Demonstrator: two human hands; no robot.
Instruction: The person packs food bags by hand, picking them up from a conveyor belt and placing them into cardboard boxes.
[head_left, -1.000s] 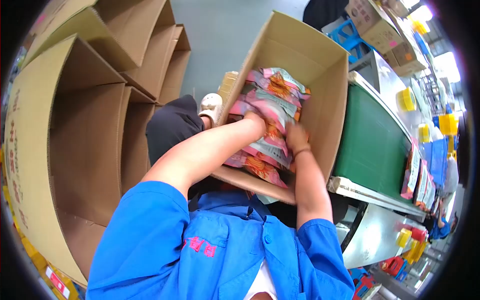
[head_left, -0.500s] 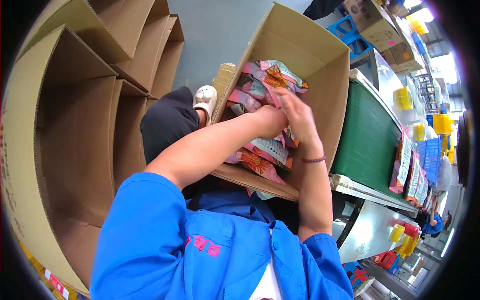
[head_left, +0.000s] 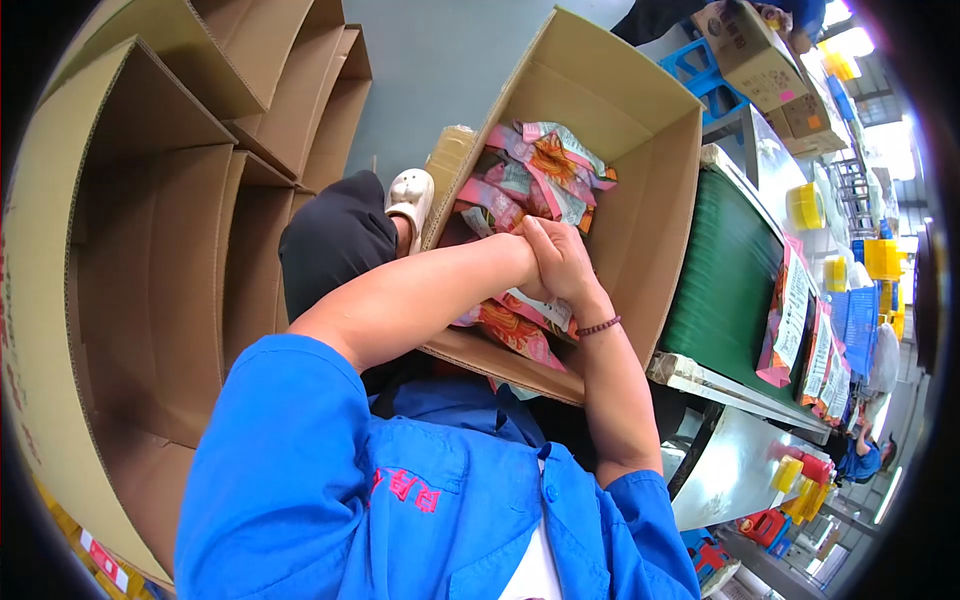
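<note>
Over the open cardboard box (head_left: pixel 640 235), my two hands are pressed together. My right hand (head_left: pixel 570 265), with a beaded bracelet on its wrist, is closed round my left hand (head_left: pixel 537 278). The fingers of my left hand are hidden behind it. Under and around them lie several pink printed bags (head_left: pixel 560 170) with an orange food picture, heaped loosely in the box. Nearer to me, another pink bag (head_left: pixel 515 332) lies below my wrists. Whether either hand touches a bag is hidden.
Right of the box runs a green conveyor belt (head_left: pixel 715 270) carrying several pink bags (head_left: pixel 785 320). Large open cartons (head_left: pixel 150 300) stand at my left. Beyond are a blue plastic stool (head_left: pixel 705 80), stacked boxes (head_left: pixel 750 55) and a person in blue (head_left: pixel 860 458).
My right hand, spread and raised before, has come down and closed round my left hand. The bags on the conveyor have moved nearer along the belt.
</note>
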